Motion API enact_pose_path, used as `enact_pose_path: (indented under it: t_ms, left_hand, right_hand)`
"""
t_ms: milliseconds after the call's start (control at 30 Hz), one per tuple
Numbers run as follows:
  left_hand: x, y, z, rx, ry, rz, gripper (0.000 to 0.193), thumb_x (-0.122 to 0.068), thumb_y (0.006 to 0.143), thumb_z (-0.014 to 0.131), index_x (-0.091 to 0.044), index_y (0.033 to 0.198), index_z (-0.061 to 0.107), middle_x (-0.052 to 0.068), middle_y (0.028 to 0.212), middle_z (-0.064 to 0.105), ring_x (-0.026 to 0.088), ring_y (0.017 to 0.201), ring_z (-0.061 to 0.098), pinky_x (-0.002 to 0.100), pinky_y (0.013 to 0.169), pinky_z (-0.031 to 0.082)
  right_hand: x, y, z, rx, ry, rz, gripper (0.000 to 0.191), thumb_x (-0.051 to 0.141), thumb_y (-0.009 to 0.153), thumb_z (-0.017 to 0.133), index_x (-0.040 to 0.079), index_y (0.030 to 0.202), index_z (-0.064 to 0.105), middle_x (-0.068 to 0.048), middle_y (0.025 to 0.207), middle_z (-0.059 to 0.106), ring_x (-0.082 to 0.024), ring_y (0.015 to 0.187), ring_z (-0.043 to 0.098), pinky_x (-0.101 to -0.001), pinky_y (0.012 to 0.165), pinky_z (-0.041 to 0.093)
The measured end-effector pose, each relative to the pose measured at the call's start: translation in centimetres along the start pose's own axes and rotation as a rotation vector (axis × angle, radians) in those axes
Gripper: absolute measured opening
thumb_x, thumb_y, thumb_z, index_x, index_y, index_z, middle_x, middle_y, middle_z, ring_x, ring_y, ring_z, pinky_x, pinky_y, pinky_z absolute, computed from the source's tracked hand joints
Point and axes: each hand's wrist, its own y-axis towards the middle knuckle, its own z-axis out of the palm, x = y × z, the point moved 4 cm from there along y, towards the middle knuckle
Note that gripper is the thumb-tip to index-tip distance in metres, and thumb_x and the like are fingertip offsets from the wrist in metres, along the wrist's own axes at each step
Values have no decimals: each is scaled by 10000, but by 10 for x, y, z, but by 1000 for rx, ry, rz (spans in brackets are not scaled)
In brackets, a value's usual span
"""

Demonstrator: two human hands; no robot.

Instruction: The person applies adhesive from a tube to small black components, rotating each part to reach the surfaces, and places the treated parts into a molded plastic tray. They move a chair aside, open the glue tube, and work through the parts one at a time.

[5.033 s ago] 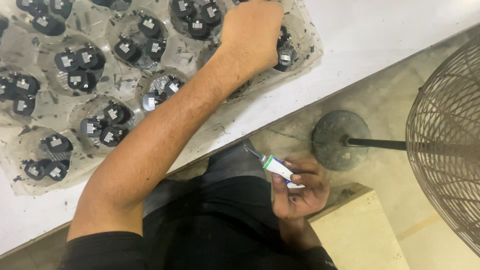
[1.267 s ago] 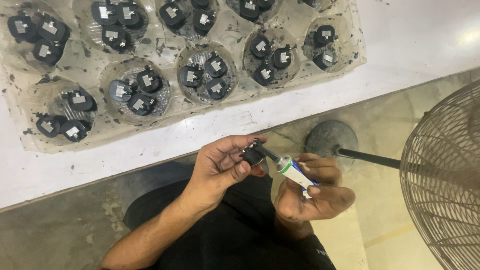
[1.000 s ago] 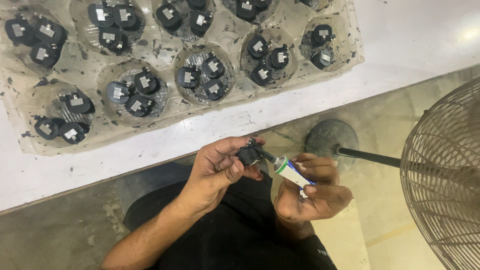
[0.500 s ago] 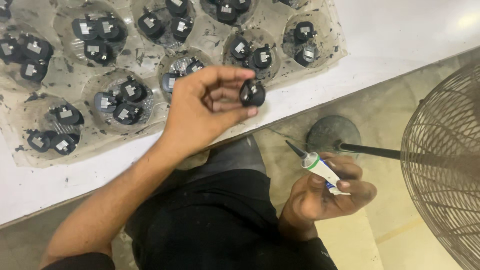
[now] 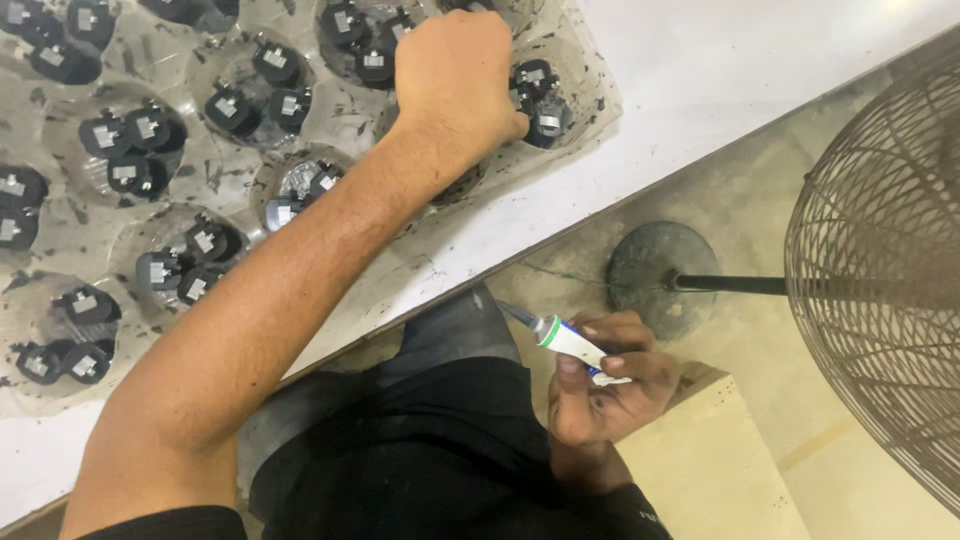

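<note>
The left hand (image 5: 462, 75) has gone back up to the clear plastic tray (image 5: 590, 75) at the top of the frame, fist curled over a cup of small black parts (image 5: 538, 100); whether it grips one I cannot tell. The glued part of a moment ago is no longer in view. Lower centre, the right hand (image 5: 600, 385) stays clamped round the glue tube (image 5: 562, 338) over the lap. A pedestal fan (image 5: 880, 270) crowds the right, beside the white counter (image 5: 720, 70).

The small parts (image 5: 230, 105) are black with silvery-grey square tops, and they sit in a clear plastic tray (image 5: 590, 95) speckled with dark grime. The table (image 5: 720, 60) is white. The tube (image 5: 575, 345) is white with a green band and a grey nozzle. The fan guard (image 5: 880, 250) is dark, rusty brown wire; the floor (image 5: 760, 200) is beige.
</note>
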Motion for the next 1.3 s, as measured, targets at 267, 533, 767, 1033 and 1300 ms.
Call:
enact_pose_path:
  t_ms: [267, 533, 767, 1033, 1300]
  left_hand:
    - [-5, 16, 14, 146, 98, -73, 510, -356, 523, 984, -69, 857, 728, 115, 814, 725, 304, 749, 727, 425, 626, 588]
    - [-20, 15, 50, -228, 188, -20, 115, -88, 742, 840, -121, 810, 752, 97, 746, 730, 281, 710, 738, 407, 560, 588]
    - [-11, 8, 60, -106, 157, 23, 423, -337, 523, 902, -95, 842, 763, 88, 754, 726, 267, 720, 724, 398, 592, 569]
    - [-33, 13, 57, -404, 199, 359, 123, -62, 742, 820, -93, 848, 766, 69, 724, 719, 216, 658, 705, 356, 532, 547]
    - [-47, 21, 51, -48, 116, 624, 158, -50, 562, 805, -95, 706, 758, 98, 701, 719, 291, 723, 707, 436, 554, 563]
  right_hand:
    - [0, -2, -1, 20, 16, 34, 345, -13, 884, 757, 98, 1092, 505, -164, 1004, 640, -243, 839, 655, -340, 753, 600]
    - [1, -5, -2, -6, 43, 22, 351, -22, 873, 753, 94, 1105, 516, -163, 973, 628, -232, 801, 635, -354, 736, 597]
    - [-1, -5, -2, 9, 45, 35, 356, -25, 877, 751, 92, 1110, 509, -161, 968, 617, -240, 815, 634, -342, 715, 598]
    - [-1, -6, -4, 18, 29, 25, 348, -31, 877, 746, 95, 1110, 519, -156, 969, 631, -227, 797, 630, -330, 694, 580]
    - [-5, -7, -7, 18, 2, 22, 365, -43, 867, 713, 93, 1135, 507, -149, 961, 611, -216, 783, 615, -321, 687, 569]
